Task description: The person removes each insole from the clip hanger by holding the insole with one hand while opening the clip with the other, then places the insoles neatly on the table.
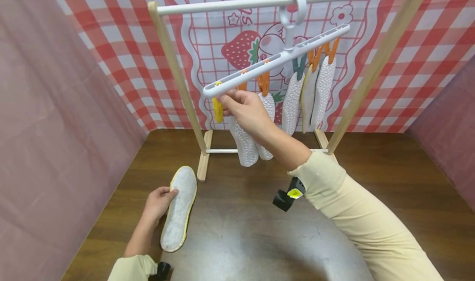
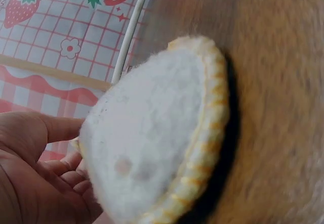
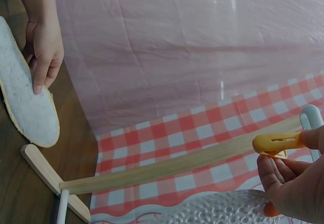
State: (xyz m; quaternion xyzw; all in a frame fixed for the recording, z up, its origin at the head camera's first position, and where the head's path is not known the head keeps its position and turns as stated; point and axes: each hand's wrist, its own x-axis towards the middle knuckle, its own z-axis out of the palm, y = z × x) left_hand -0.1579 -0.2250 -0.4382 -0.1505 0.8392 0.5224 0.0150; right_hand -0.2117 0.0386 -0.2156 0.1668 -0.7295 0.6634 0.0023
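In the head view, my left hand (image 1: 157,203) pinches a shoe insole (image 1: 180,215) by its side edge, thumb on the fuzzy white face. The insole has yellow stitched edging and is held low over the table. My right hand (image 1: 252,113) is at the near left end of a white clip hanger (image 1: 245,79). Its thumb and fingers pinch the top of a yellow clothespin (image 3: 277,142) hanging from that end. Orange clothespins (image 1: 264,83) beside it hold white, bumpy-textured insoles (image 1: 245,147) that hang behind my right hand and forearm.
The hanger hooks by a ring onto the white top bar (image 1: 222,5) of a wooden-legged rack. On its right half, a dark green clothespin (image 1: 299,66) and orange ones hold more insoles (image 1: 324,91). A brown wooden table (image 1: 230,215) lies below, with a checked strawberry cloth (image 1: 118,54) behind.
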